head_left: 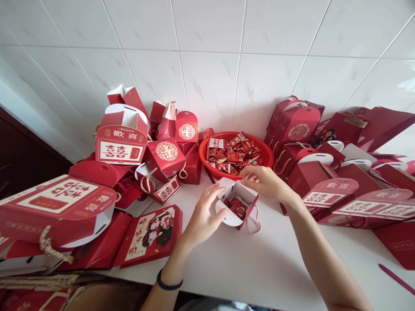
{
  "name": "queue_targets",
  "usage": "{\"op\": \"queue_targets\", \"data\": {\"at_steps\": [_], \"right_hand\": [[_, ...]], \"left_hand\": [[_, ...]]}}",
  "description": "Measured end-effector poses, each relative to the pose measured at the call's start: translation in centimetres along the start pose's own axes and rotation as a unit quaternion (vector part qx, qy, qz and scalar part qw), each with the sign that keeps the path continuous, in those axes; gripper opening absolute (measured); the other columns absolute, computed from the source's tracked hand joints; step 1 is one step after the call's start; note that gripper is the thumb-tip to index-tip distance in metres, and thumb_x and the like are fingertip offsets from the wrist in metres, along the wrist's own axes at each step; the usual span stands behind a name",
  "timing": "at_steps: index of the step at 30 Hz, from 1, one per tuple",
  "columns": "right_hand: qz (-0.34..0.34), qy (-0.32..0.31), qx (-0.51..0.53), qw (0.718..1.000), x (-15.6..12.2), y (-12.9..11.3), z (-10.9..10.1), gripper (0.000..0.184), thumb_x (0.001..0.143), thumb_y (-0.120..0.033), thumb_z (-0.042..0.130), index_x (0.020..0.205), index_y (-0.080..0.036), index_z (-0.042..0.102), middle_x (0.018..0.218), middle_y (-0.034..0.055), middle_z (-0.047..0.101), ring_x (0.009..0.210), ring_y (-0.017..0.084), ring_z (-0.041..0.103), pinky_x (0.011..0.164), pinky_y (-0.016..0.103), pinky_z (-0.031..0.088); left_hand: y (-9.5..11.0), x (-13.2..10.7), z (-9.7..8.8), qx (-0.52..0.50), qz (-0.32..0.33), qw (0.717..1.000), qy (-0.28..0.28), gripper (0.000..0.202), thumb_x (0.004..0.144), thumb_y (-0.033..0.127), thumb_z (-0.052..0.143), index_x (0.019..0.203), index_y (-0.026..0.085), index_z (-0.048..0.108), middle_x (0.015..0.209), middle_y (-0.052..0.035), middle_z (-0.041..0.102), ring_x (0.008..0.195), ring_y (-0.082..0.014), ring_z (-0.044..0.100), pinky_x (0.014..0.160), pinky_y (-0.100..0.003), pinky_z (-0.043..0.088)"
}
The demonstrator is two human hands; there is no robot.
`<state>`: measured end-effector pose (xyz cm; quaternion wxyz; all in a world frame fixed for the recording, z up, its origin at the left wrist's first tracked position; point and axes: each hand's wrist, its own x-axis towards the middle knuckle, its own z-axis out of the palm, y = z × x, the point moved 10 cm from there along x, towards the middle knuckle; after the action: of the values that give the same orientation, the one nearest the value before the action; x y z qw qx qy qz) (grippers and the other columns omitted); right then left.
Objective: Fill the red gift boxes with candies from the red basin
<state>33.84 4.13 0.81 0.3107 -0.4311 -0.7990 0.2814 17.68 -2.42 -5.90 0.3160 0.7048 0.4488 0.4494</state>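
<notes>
A small red gift box (249, 211) with white inner walls stands on the table in front of me, its top flaps unfolded. Wrapped red candies (239, 206) lie inside it, and a twisted cord handle (256, 222) hangs at its right side. My left hand (207, 209) grips the box's left side, thumb by the near flap and fingers by the far one. At the far right edge of the box, the curled fingers of my right hand (259, 179) hold the cardboard; its fingertips are partly hidden. Just behind is a red plastic basin (203, 157) full of wrapped candies (235, 151).
Several red boxes (121, 142) are piled at left, beside a flat printed box (151, 235). More boxes with handles (327, 188) crowd the right side. A dark red strip (397, 278) lies near the right edge of the white table (243, 268). A tiled wall (207, 77) rises behind.
</notes>
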Motion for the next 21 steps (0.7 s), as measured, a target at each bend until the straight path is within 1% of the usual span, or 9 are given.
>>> {"op": "queue_targets", "data": {"at_steps": [4, 6, 9, 11, 12, 15, 17, 19, 21], "right_hand": [[0.01, 0.034, 0.025, 0.999, -2.3, 0.0, -1.5, 0.018, 0.088, -0.037, 0.063, 0.084, -0.022, 0.072, 0.081, 0.0023, 0.073, 0.071, 0.017, 0.066, 0.067, 0.029, 0.053], [0.013, 0.044, 0.035, 0.998, -3.7, 0.1, -2.1, 0.024, 0.088, -0.044, 0.065, 0.085, -0.022, 0.073, 0.083, 0.0035, 0.074, 0.074, 0.019, 0.067, 0.071, 0.031, 0.056], [0.005, 0.05, 0.049, 0.998, -5.9, 0.8, -2.2, 0.031, 0.083, -0.049, 0.074, 0.1, -0.023, 0.074, 0.103, 0.007, 0.075, 0.096, 0.025, 0.07, 0.087, 0.036, 0.057], [0.004, 0.053, 0.072, 0.996, -7.2, 2.0, -1.7, 0.046, 0.078, -0.049, 0.08, 0.116, -0.025, 0.07, 0.119, 0.0086, 0.072, 0.111, 0.028, 0.067, 0.098, 0.039, 0.055], [0.012, 0.065, 0.082, 0.994, -7.8, 2.8, -1.4, 0.053, 0.076, -0.049, 0.082, 0.122, -0.026, 0.068, 0.124, 0.009, 0.07, 0.115, 0.028, 0.066, 0.101, 0.041, 0.054], [0.066, 0.149, 0.107, 0.981, -9.2, 5.8, -0.8, 0.066, 0.074, -0.052, 0.083, 0.13, -0.026, 0.06, 0.129, 0.0106, 0.067, 0.113, 0.028, 0.067, 0.1, 0.045, 0.055], [0.104, 0.188, 0.131, 0.968, -9.8, 7.3, 0.1, 0.069, 0.075, -0.054, 0.082, 0.132, -0.025, 0.057, 0.128, 0.0115, 0.067, 0.109, 0.027, 0.068, 0.096, 0.046, 0.058], [0.118, 0.193, 0.151, 0.962, -10.0, 7.8, 1.2, 0.067, 0.077, -0.054, 0.081, 0.132, -0.025, 0.058, 0.126, 0.0114, 0.068, 0.107, 0.027, 0.069, 0.094, 0.045, 0.059], [0.104, 0.187, 0.152, 0.965, -9.9, 7.3, 1.8, 0.058, 0.08, -0.052, 0.079, 0.128, -0.025, 0.061, 0.124, 0.0104, 0.07, 0.107, 0.026, 0.07, 0.094, 0.043, 0.06]], "left_hand": [[0.1, -0.3, 0.0, 0.008, 0.008, 1.0, 0.004, 0.049, 0.086, 0.018, 0.063, 0.134, 0.027, 0.059, 0.149, -0.0113, 0.052, 0.144, -0.0287, 0.046, 0.117, -0.045, 0.043], [0.3, -0.5, -0.1, 0.017, 0.015, 1.0, 0.004, 0.049, 0.087, 0.019, 0.063, 0.135, 0.028, 0.059, 0.15, -0.0109, 0.052, 0.145, -0.0294, 0.045, 0.118, -0.046, 0.042], [0.6, -0.8, -0.5, 0.026, 0.032, 0.999, 0.008, 0.049, 0.088, 0.019, 0.063, 0.136, 0.028, 0.058, 0.153, -0.0107, 0.048, 0.147, -0.0299, 0.041, 0.12, -0.048, 0.039], [0.7, -1.1, -0.7, 0.023, 0.04, 0.999, 0.012, 0.052, 0.088, 0.019, 0.064, 0.138, 0.028, 0.055, 0.161, -0.0108, 0.038, 0.151, -0.0312, 0.036, 0.119, -0.048, 0.04], [0.7, -1.3, -0.7, 0.021, 0.041, 0.999, 0.014, 0.054, 0.088, 0.02, 0.064, 0.14, 0.029, 0.053, 0.165, -0.0106, 0.031, 0.152, -0.0321, 0.032, 0.119, -0.049, 0.04], [0.6, -1.7, -0.3, 0.014, 0.04, 0.999, 0.011, 0.063, 0.089, 0.022, 0.064, 0.148, 0.03, 0.045, 0.17, -0.0104, 0.02, 0.155, -0.0343, 0.025, 0.117, -0.049, 0.043], [0.9, -2.0, 0.3, 0.004, 0.046, 0.999, 0.004, 0.069, 0.09, 0.024, 0.064, 0.153, 0.032, 0.037, 0.17, -0.0114, 0.018, 0.152, -0.0342, 0.033, 0.113, -0.047, 0.047], [1.5, -2.2, 0.8, -0.015, 0.059, 0.998, -0.004, 0.073, 0.092, 0.026, 0.063, 0.157, 0.033, 0.03, 0.17, -0.0135, 0.018, 0.142, -0.0323, 0.048, 0.109, -0.047, 0.051], [2.1, -2.3, 1.4, -0.024, 0.061, 0.997, -0.026, 0.075, 0.092, 0.029, 0.064, 0.158, 0.031, 0.028, 0.165, -0.0158, 0.031, 0.132, -0.0306, 0.058, 0.107, -0.047, 0.052]]}}
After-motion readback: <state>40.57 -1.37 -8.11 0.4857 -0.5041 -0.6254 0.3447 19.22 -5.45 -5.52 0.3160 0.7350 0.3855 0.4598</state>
